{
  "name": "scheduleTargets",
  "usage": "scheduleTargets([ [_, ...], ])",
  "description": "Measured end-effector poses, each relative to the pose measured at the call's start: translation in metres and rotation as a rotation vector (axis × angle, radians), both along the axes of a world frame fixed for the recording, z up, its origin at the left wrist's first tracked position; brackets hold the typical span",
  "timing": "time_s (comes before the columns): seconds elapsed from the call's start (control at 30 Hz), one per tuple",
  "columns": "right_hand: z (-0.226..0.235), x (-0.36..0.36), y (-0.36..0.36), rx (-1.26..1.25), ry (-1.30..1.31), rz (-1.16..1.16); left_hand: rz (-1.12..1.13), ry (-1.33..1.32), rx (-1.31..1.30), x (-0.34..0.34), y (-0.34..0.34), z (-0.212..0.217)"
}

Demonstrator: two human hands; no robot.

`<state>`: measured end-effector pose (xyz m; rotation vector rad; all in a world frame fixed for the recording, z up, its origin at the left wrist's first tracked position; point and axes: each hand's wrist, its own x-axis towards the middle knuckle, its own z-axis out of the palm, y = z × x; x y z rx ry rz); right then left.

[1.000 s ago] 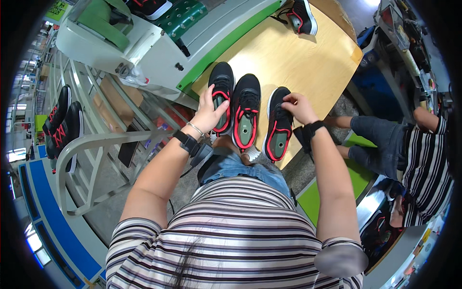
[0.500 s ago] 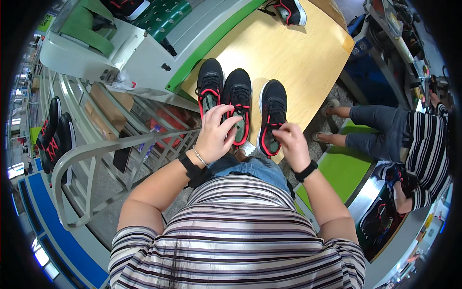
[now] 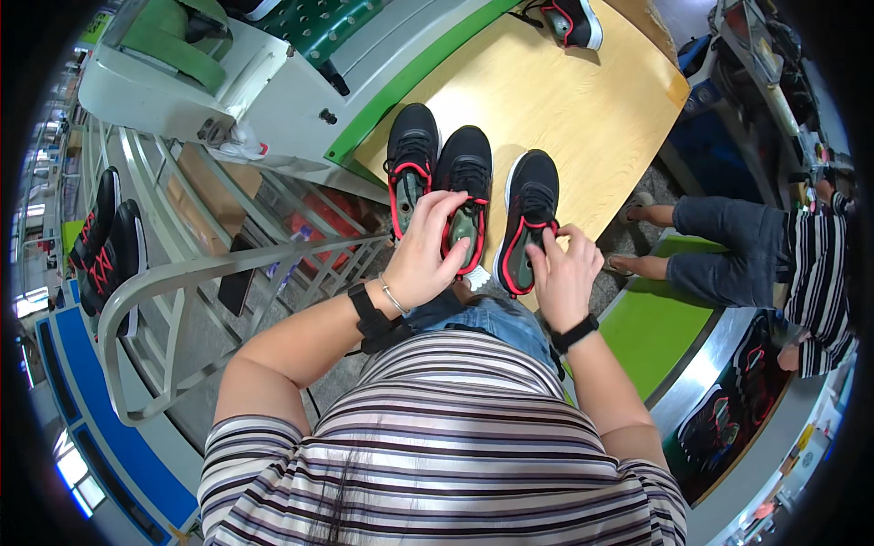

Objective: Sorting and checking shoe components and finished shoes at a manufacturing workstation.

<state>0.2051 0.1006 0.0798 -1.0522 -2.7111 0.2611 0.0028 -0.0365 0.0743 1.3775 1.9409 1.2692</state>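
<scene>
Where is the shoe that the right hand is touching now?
In the head view, the black shoe with red trim lies at the near edge of the wooden table, right of two similar shoes; the right hand touches its heel end.

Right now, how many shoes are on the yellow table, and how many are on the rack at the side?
Shoes by the hands, near table edge: 3 (left shoe, middle shoe, right shoe)
Shoe at the table's far end: 1
Shoes on the side rack: 2
Total: 6
The left hand touches the middle shoe; the right hand touches the right shoe.
</scene>
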Motion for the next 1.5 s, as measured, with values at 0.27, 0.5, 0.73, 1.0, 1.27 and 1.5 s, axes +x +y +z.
scheduleTargets([
  [0.27, -0.024, 0.035, -0.002, -0.423, 0.345, -0.013, 0.122, -0.073, -0.218, 0.022, 0.031, -0.051],
  [0.5, -0.056, -0.004, 0.013, -0.934, 0.672, -0.253, 0.337, -0.905, -0.203, -0.021, 0.083, 0.022],
  [0.73, 0.046, -0.086, 0.136, -1.065, 0.994, -0.119, 0.216, -0.972, 0.389, -0.111, 0.060, 0.175],
  [1.0, 0.163, -0.370, 0.292, -0.103, 0.722, 0.460, 1.004, 0.241, 0.298, -0.257, 0.151, 0.130],
  [1.27, 0.039, -0.368, 0.209, -0.049, 0.943, 0.335, 1.129, 0.334, 0.475, -0.304, 0.177, 0.127],
  [1.5, -0.084, -0.023, 0.067, -0.567, 0.161, 0.326, 0.281, 0.395, 0.164, -0.119, 0.071, 0.071],
])
